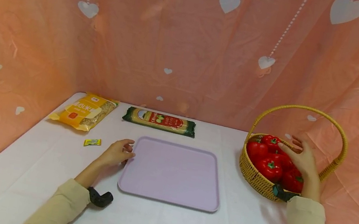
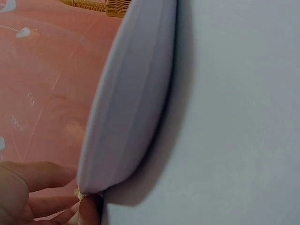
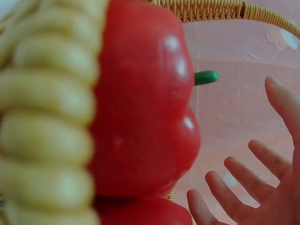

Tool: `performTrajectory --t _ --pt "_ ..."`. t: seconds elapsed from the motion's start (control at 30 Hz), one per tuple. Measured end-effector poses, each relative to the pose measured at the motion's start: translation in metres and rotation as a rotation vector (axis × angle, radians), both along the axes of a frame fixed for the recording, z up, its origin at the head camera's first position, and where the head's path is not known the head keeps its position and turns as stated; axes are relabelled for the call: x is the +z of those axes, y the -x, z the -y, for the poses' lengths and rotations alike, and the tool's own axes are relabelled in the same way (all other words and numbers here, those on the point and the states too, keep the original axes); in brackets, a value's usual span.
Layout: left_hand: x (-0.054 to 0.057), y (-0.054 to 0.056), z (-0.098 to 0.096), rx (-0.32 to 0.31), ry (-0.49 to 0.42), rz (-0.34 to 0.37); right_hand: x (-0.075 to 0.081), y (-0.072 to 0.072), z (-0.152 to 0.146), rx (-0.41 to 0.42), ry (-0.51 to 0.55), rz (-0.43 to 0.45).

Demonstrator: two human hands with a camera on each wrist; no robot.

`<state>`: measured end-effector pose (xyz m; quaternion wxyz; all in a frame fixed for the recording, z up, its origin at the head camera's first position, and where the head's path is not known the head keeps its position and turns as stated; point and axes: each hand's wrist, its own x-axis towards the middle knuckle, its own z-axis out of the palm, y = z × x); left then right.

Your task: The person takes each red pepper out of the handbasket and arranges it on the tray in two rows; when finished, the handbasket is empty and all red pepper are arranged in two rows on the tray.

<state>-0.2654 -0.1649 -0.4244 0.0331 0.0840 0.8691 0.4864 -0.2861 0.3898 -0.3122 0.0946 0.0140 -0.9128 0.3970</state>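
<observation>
A pale purple tray lies flat in the middle of the table. At its left edge my left hand pinches the rim, with the thumb on one side and fingers below, as the left wrist view shows of the tray wall. On the right stands a wicker basket with a tall handle, filled with several red bell peppers. Over the basket's right side hangs my right hand, fingers spread and holding nothing. In the right wrist view it is apart from a bell pepper with a green stem.
A yellow bag of grain-like food lies at the back left. Near it is a small yellow wrapped candy. Behind the tray lies a long green-and-red noodle packet. A pink curtain with hearts closes off the back and sides.
</observation>
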Motion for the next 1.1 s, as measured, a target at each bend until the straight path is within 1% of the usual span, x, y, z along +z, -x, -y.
performTrajectory --t 0.23,0.47,0.67,0.87,1.1 --pt "-0.001 0.001 -0.002 0.022 -0.051 0.004 -0.001 0.004 -0.004 0.010 0.004 0.050" --pt "-0.002 0.001 -0.001 0.020 -0.064 -0.011 -0.002 0.005 -0.005 0.021 0.004 0.081" --pt "-0.003 0.000 0.000 0.019 -0.074 -0.025 -0.003 0.006 -0.006 0.041 -0.003 0.134" --pt "-0.003 -0.001 0.000 0.012 -0.092 -0.031 -0.001 0.009 -0.011 0.076 -0.055 0.180" --pt "-0.004 -0.002 -0.001 0.017 -0.079 -0.028 0.003 0.007 -0.013 0.135 -0.098 0.237"
